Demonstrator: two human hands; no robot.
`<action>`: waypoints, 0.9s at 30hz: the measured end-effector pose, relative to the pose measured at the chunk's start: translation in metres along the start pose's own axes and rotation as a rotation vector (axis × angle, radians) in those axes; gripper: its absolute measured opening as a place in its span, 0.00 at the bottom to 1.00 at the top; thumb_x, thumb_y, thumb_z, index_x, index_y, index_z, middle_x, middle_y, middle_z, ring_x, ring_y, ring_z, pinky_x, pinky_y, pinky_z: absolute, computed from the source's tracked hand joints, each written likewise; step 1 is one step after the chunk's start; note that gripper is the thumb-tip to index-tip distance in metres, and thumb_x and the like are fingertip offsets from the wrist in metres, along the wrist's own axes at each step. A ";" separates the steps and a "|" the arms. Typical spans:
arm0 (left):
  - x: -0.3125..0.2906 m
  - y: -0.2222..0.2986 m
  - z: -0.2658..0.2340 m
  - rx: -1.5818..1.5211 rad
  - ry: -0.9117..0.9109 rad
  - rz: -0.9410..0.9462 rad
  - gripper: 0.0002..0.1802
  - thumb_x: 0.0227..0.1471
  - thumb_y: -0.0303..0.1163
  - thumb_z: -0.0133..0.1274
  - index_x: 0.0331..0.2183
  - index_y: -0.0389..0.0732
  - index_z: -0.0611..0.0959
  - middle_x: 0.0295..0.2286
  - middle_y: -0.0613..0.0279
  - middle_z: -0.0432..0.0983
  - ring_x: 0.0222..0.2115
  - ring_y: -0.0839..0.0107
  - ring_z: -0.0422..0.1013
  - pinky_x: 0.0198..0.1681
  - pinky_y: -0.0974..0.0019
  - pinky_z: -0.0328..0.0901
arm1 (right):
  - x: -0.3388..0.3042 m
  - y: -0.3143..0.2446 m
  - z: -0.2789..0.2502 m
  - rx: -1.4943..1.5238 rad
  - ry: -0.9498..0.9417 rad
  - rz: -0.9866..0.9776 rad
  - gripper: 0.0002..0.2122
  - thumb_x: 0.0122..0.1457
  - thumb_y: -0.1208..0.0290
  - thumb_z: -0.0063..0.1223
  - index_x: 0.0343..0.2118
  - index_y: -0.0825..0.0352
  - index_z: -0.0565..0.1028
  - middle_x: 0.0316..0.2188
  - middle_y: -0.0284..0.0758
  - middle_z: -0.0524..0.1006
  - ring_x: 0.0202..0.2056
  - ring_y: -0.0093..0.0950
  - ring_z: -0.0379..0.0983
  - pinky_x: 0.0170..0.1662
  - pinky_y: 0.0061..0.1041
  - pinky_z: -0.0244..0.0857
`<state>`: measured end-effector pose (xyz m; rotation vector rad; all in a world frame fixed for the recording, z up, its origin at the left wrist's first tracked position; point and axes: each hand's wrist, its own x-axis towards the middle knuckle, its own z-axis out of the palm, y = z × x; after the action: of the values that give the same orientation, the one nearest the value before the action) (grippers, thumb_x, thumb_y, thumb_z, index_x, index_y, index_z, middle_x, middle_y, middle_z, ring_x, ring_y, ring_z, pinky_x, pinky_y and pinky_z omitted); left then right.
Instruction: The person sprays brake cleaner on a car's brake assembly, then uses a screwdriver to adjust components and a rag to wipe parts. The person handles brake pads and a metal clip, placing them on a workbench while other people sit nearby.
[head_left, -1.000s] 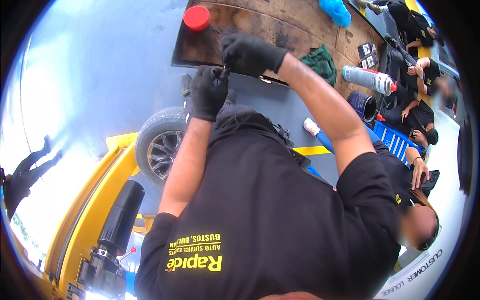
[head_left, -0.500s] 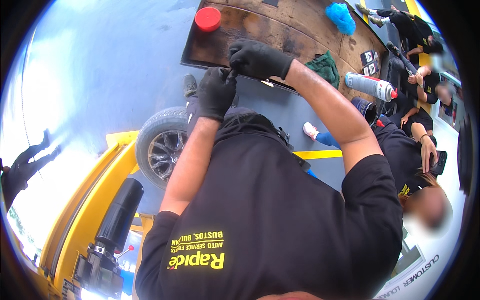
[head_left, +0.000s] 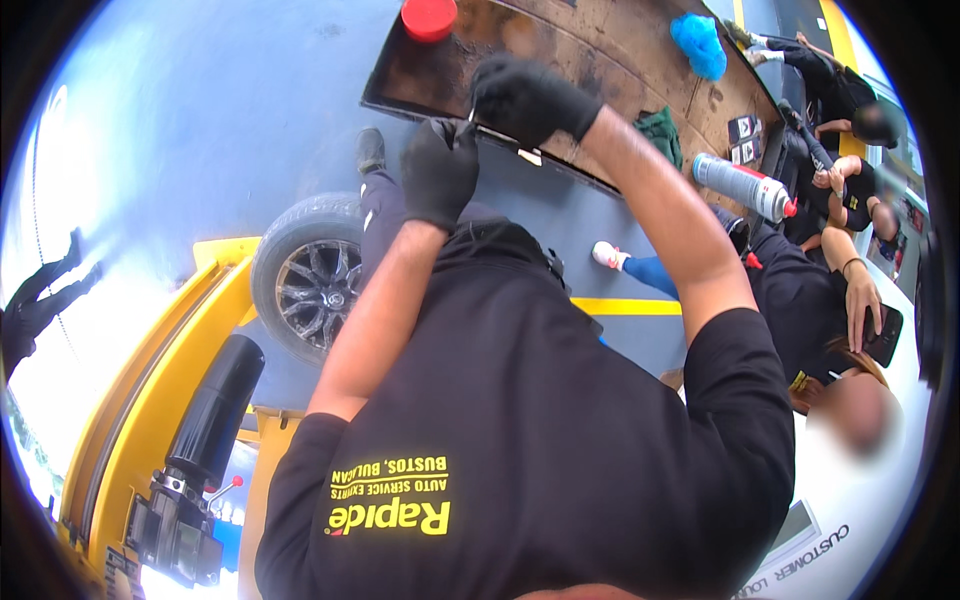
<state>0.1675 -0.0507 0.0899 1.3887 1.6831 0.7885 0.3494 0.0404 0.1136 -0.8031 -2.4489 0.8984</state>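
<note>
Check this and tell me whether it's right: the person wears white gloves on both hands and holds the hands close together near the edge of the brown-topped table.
One detail is wrong: the left hand and right hand are gloved in black, not white, as the head view shows. They are close together near the edge of the brown-topped table.

This is a vehicle repair workshop, as shown by the stained counter [head_left: 620, 55], the spray can [head_left: 738, 185] near its right end, and, below left of that counter, a tyred wheel [head_left: 310, 285] and yellow lift post [head_left: 165, 385].
</note>
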 end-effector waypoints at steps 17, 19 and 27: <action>0.000 -0.009 -0.002 -0.113 -0.065 -0.102 0.11 0.54 0.35 0.56 0.28 0.37 0.82 0.22 0.54 0.81 0.27 0.54 0.79 0.35 0.56 0.69 | -0.010 0.020 -0.017 0.141 0.123 0.133 0.03 0.52 0.77 0.59 0.31 0.66 0.79 0.33 0.38 0.79 0.38 0.36 0.77 0.44 0.30 0.72; -0.001 -0.007 0.000 -0.148 -0.057 -0.130 0.12 0.54 0.36 0.57 0.27 0.36 0.83 0.23 0.52 0.81 0.27 0.54 0.79 0.35 0.56 0.69 | -0.004 -0.008 0.005 0.060 -0.058 0.137 0.04 0.51 0.76 0.60 0.31 0.66 0.80 0.33 0.38 0.79 0.37 0.36 0.77 0.44 0.29 0.72; -0.003 0.002 -0.005 -0.051 -0.004 0.025 0.14 0.53 0.38 0.60 0.26 0.37 0.82 0.23 0.52 0.80 0.27 0.52 0.77 0.34 0.54 0.69 | -0.010 0.009 0.006 -0.067 0.051 0.077 0.02 0.49 0.76 0.58 0.27 0.65 0.78 0.32 0.38 0.78 0.37 0.39 0.75 0.42 0.34 0.71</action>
<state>0.1644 -0.0526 0.0949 1.3780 1.6347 0.8361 0.3565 0.0369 0.1018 -0.9386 -2.4295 0.8163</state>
